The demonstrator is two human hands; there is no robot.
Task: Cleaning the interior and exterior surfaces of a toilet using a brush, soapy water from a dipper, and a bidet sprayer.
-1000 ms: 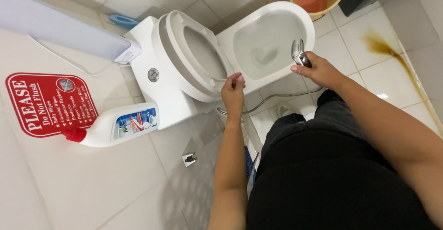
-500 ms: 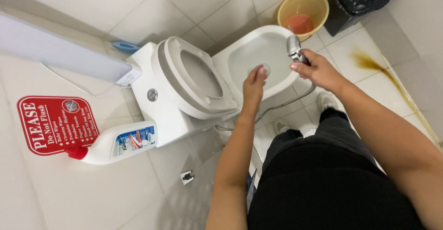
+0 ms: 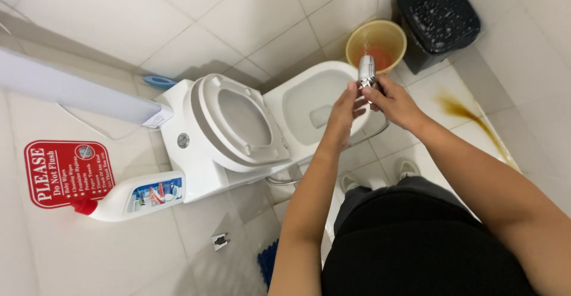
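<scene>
A white toilet stands with its seat and lid raised against the tank. Over the bowl's right rim my right hand grips a chrome hand-held bidet sprayer, its hose trailing down beside the bowl. My left hand reaches in from the left, fingers bent and touching the sprayer just below its head. Water lies in the bottom of the bowl.
A yellow bucket with reddish liquid and a black bin stand behind the toilet. A white cleaner bottle with a red cap sits on the tank next to a red wall sign. A brown stain marks the floor tiles.
My left hand has moved from the front rim, across the bowl, up to the sprayer. My right hand has lifted the sprayer higher toward the bucket. The camera view shifted.
</scene>
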